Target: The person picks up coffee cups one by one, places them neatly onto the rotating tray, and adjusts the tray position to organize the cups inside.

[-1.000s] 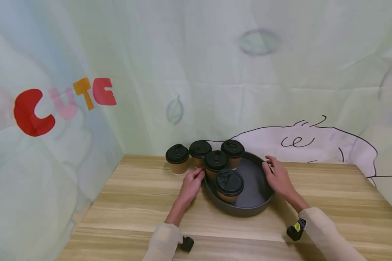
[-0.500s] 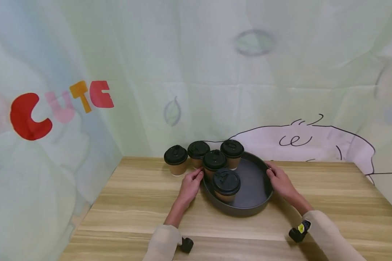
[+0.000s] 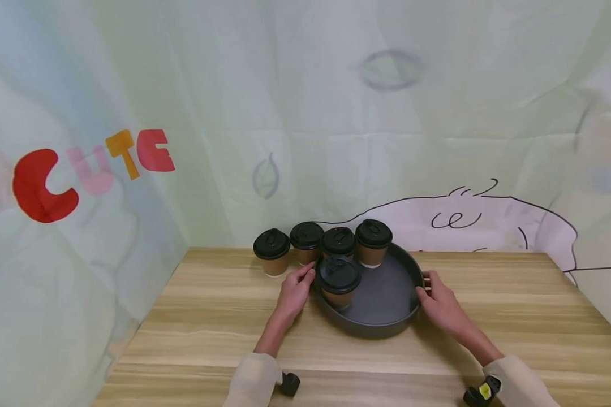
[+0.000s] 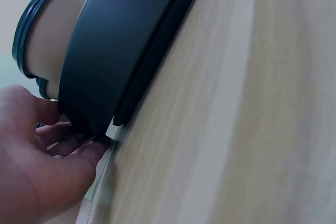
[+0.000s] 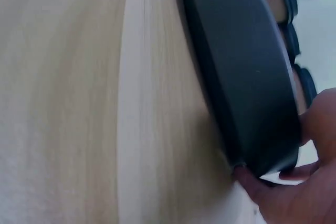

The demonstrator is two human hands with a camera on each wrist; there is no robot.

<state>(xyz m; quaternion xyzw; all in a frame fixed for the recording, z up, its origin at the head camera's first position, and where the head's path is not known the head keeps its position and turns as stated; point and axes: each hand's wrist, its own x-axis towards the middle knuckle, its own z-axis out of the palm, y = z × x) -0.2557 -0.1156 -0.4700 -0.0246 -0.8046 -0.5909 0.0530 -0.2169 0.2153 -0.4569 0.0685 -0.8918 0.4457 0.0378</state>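
A round dark grey tray with a low wall stands between my hands. My left hand holds its left side; in the left wrist view the fingers curl against the wall. On the right side my right hand grips it, with thumb at the rim and fingers around the wall's outside. Inside stand brown paper cups with black lids: a front cup, a back cup and, partly hidden behind the front one, a middle cup.
Two more lidded cups, the leftmost cup and its neighbour, stand on the wooden table behind my left hand. A printed cloth backdrop hangs behind and to the left of the table.
My right hand has closed on the tray's rim and moved toward me. The tray has turned clockwise: its front cup went left, its back cup right. My left hand has stayed at the left side.
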